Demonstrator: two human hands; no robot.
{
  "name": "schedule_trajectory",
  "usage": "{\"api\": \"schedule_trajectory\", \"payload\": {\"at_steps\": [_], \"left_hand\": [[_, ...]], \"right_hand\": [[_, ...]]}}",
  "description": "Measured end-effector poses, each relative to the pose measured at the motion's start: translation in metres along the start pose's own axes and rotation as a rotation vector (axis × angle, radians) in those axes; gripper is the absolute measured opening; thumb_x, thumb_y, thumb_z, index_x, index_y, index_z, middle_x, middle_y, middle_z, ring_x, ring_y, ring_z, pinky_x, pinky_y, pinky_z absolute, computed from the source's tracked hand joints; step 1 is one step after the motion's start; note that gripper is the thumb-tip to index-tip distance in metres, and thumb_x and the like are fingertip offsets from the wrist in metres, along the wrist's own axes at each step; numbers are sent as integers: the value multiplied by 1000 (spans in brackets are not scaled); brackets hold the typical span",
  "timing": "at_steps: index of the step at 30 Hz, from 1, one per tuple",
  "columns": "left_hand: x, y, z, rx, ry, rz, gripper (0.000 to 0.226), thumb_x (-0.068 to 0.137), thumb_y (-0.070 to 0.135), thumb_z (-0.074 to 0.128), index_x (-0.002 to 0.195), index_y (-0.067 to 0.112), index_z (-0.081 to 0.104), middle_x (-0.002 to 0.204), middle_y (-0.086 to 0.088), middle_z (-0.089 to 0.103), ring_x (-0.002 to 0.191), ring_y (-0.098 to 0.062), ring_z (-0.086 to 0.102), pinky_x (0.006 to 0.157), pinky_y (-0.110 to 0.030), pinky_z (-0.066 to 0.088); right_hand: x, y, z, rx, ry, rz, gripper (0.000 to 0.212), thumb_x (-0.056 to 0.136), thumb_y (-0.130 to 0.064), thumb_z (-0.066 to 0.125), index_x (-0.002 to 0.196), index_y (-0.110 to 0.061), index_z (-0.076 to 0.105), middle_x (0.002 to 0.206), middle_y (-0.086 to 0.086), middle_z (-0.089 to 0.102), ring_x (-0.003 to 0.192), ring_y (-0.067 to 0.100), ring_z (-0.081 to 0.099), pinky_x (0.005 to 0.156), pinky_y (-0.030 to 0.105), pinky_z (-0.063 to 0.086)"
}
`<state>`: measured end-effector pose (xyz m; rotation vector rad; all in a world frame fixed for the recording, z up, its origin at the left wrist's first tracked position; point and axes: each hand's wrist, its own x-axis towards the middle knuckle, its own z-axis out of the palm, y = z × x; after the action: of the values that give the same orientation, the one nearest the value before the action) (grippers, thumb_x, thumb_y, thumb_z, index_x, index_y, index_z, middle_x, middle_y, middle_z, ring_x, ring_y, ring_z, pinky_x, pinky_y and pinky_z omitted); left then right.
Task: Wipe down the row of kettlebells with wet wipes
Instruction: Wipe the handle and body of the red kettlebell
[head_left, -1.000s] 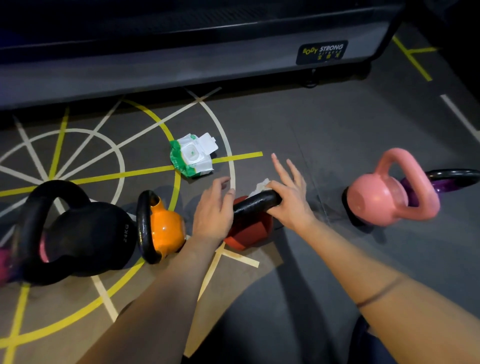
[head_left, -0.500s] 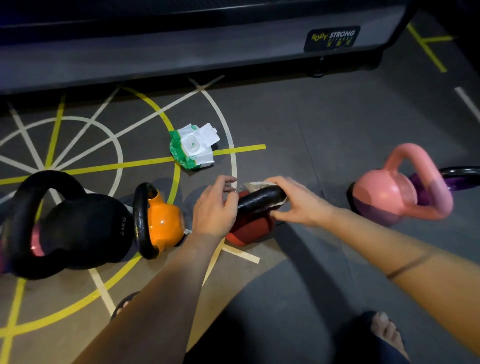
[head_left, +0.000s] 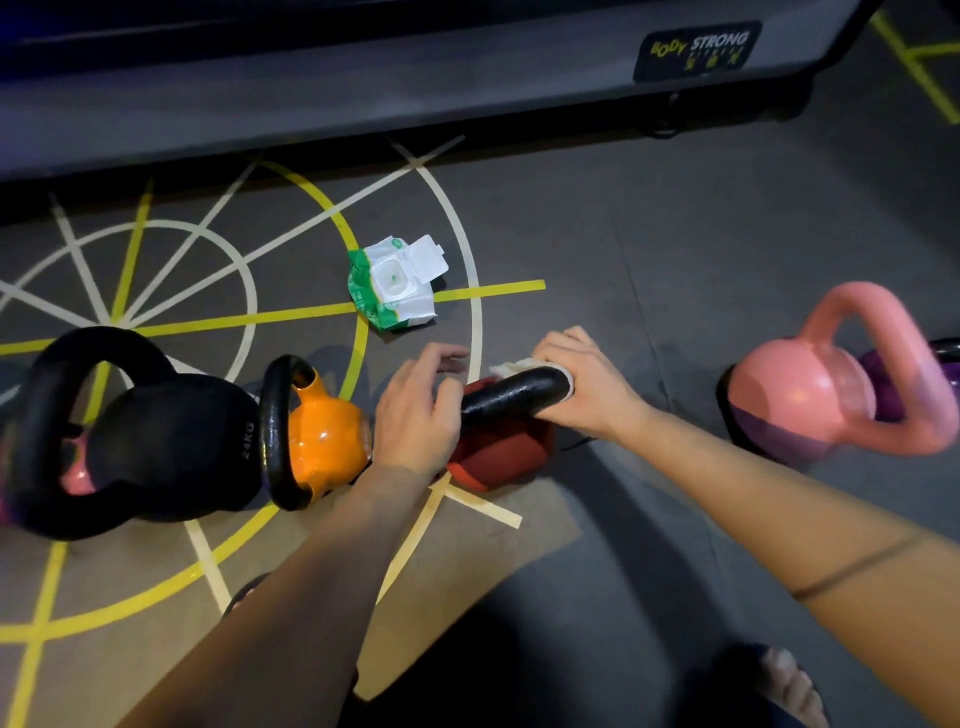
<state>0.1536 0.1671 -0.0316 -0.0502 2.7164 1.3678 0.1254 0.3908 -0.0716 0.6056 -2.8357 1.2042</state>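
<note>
The right hand (head_left: 587, 387) has its fingers clasped on the wipe (head_left: 511, 368) round the handle (head_left: 514, 397) of the red kettlebell (head_left: 498, 452). It should drag the wipe along the whole curve while the left hand (head_left: 415, 410), fingers loosely curled, apparently steadies it.

We are seeing a red kettlebell (head_left: 498, 460), an orange kettlebell (head_left: 326, 441), a black kettlebell (head_left: 171, 447), a pink kettlebell (head_left: 810, 400), a white wipe (head_left: 511, 368), a green-and-white wipe pack (head_left: 396, 291), and yellow lines (head_left: 291, 317) on grey floor (head_left: 675, 249).

I watch the right hand (head_left: 587, 384) go from spread fingers to a curled grip round the right end of the red kettlebell's (head_left: 498, 457) black handle (head_left: 514, 397), wet wipe (head_left: 506, 368) bunched underneath.
</note>
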Motion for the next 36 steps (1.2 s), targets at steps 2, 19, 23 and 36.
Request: {"api": "schedule_trajectory", "payload": {"at_steps": [2, 19, 23, 36], "left_hand": [[0, 0, 0, 14, 15, 17, 47, 82, 39, 33, 119, 30, 61, 115, 7, 67, 116, -14, 58, 101, -48, 47], [-1, -2, -3, -11, 82, 98, 56, 86, 33, 38, 140, 26, 49, 140, 3, 55, 133, -11, 46, 112, -44, 39], [-3, 0, -7, 33, 64, 130, 65, 95, 51, 36, 155, 27, 30, 163, 0, 28, 152, -13, 20, 125, -44, 20], [-52, -49, -67, 203, -186, 74, 50, 102, 42, 44, 147, 20, 45, 145, 1, 49, 135, -16, 45, 108, -40, 44]], "right_hand": [[-1, -2, 2, 58, 28, 22, 34, 69, -35, 76, 96, -15, 74, 98, -4, 70, 99, 25, 62, 89, 36, 49], [9, -31, 5, -578, 151, -366, 11, 70, -2, 65, 77, -10, 62, 67, 5, 61, 63, 28, 58, 107, 43, 42], [5, -37, -2, -713, 181, -412, 10, 75, -1, 67, 76, -10, 64, 68, 7, 63, 71, 27, 64, 114, 57, 35], [11, -95, 23, -833, -95, -294, 18, 65, -3, 69, 75, -11, 56, 61, 7, 60, 56, 30, 60, 117, 54, 33]]}}
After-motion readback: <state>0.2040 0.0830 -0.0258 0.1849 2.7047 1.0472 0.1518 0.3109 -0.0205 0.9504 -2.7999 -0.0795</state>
